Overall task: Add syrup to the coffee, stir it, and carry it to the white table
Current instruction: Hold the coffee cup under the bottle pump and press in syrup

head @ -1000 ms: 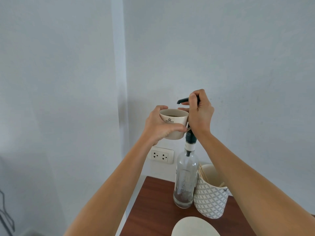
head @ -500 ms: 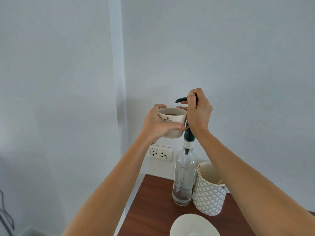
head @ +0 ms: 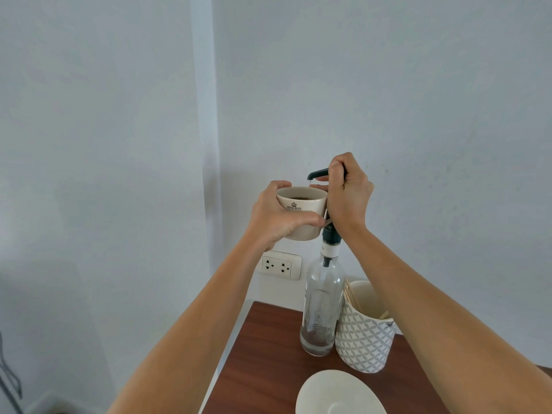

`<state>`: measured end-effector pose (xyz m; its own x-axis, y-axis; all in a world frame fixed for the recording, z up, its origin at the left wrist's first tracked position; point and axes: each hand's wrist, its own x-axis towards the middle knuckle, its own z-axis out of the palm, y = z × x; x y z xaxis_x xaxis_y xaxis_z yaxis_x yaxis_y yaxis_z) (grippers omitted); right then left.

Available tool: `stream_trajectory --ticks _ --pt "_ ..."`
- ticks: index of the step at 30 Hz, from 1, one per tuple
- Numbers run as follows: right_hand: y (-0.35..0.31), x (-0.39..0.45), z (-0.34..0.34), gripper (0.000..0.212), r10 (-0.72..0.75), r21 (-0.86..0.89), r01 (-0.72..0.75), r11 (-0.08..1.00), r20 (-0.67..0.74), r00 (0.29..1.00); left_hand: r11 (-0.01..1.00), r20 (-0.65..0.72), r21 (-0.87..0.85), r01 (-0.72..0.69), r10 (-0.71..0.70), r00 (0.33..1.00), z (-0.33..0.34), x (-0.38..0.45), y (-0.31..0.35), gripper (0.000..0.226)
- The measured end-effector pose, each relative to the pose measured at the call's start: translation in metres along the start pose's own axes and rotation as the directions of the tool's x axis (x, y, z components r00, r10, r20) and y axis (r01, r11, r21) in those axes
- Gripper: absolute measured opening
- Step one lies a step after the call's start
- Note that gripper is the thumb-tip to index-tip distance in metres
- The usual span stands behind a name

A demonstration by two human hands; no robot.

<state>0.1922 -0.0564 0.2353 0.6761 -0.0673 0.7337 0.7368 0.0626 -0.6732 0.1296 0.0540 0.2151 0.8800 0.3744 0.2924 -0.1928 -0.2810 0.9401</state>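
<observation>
Hands: left [head: 277, 216] grips one cup [head: 301, 212]; right [head: 348, 195] clasps one bottle pump [head: 318, 173].

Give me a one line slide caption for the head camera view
Left hand holds a coffee cup under the syrup pump spout while the right hand presses the pump.

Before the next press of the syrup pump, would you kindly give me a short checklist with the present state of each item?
1. Cup under the pump spout: ok, the nozzle tip hangs over the open rim.
2. Left hand grips the cup firmly: ok, fingers wrapped round the wall.
3. Right hand on the pump head: ok.
4. Syrup left in the bottle: not ok, only a little at the bottom.
5. Bottle standing steady on the brown table: ok, upright.
6. Stir sticks within reach in the patterned holder: ok.
</observation>
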Motion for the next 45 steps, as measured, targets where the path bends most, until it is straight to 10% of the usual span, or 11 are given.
stream_trajectory --ticks 39,45 --pt "-0.018 -0.003 -0.013 0.033 0.097 -0.262 -0.068 0.963 0.102 0.99 0.999 0.002 0.038 -0.022 0.021 1.0 -0.009 -0.008 -0.001 0.114" --pt "-0.02 -0.039 -0.035 0.032 0.155 -0.307 -0.166 0.937 -0.062 0.986 0.998 0.023 0.046 -0.051 0.05 0.998 -0.006 -0.023 -0.003 0.114"
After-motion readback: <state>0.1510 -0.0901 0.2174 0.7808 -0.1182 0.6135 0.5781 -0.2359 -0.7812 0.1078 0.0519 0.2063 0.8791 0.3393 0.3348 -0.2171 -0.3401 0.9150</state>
